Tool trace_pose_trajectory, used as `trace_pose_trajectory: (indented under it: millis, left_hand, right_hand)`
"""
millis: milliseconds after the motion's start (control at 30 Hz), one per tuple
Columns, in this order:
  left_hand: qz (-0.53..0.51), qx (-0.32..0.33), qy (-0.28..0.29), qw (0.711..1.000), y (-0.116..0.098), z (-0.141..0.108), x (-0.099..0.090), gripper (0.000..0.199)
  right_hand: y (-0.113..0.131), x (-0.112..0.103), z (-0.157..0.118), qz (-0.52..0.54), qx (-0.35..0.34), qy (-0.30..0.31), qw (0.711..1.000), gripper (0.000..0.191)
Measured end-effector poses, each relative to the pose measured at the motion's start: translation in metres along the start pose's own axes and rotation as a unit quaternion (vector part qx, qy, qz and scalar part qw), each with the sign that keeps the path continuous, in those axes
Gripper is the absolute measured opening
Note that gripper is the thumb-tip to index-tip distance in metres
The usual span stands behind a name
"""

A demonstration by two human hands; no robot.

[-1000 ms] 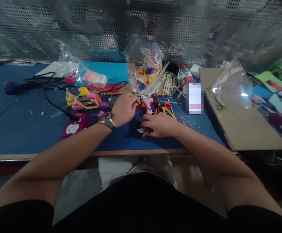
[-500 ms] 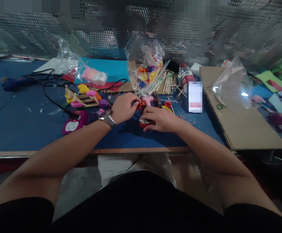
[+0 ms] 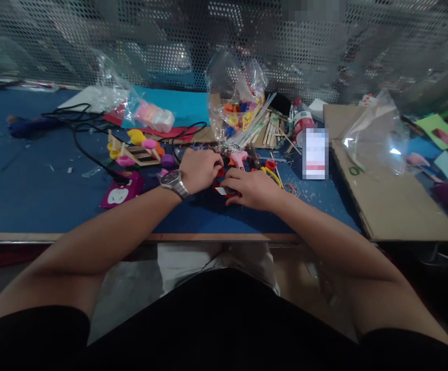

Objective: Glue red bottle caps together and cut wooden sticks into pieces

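Observation:
My left hand (image 3: 200,170), with a metal watch (image 3: 174,183) on its wrist, has its fingers pinched at a small red bottle cap (image 3: 220,173). Close by on the right, my right hand (image 3: 253,189) is curled, palm down, around a small thing with a flat white end (image 3: 221,191). Red shows beside that white end; the rest of it is hidden under my fingers. Just beyond both hands lies a pink glue gun (image 3: 238,159). Scissors with yellow handles (image 3: 272,176) and another red cap (image 3: 270,164) are right of it.
A purple power block (image 3: 122,189) with a black cable and a stick-and-cap model (image 3: 139,149) lie left. Behind are a clear bag of caps (image 3: 231,116), wooden sticks (image 3: 269,131) and a bottle (image 3: 301,121). A phone (image 3: 315,153) and cardboard (image 3: 394,206) are right.
The view has shifted slightly. My right hand has turned a little, and the white end now sticks out more to the left. My left fingers have come lower over the red cap.

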State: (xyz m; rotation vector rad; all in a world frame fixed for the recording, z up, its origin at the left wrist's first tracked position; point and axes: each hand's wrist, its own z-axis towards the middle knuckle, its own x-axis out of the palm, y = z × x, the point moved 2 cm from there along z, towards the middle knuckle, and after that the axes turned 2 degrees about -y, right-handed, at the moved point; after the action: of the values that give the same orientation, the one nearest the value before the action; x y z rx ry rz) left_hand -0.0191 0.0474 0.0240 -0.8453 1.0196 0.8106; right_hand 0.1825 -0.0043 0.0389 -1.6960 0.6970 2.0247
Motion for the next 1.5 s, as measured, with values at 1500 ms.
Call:
trace_pose_trajectory:
  millis: [1500]
  left_hand:
    - [-0.421, 0.105, -0.052, 0.899, -0.024, -0.017, 0.013, 0.064]
  right_hand:
    - [-0.032, -0.014, -0.015, 0.081, 0.005, -0.195, 0.977, 0.025]
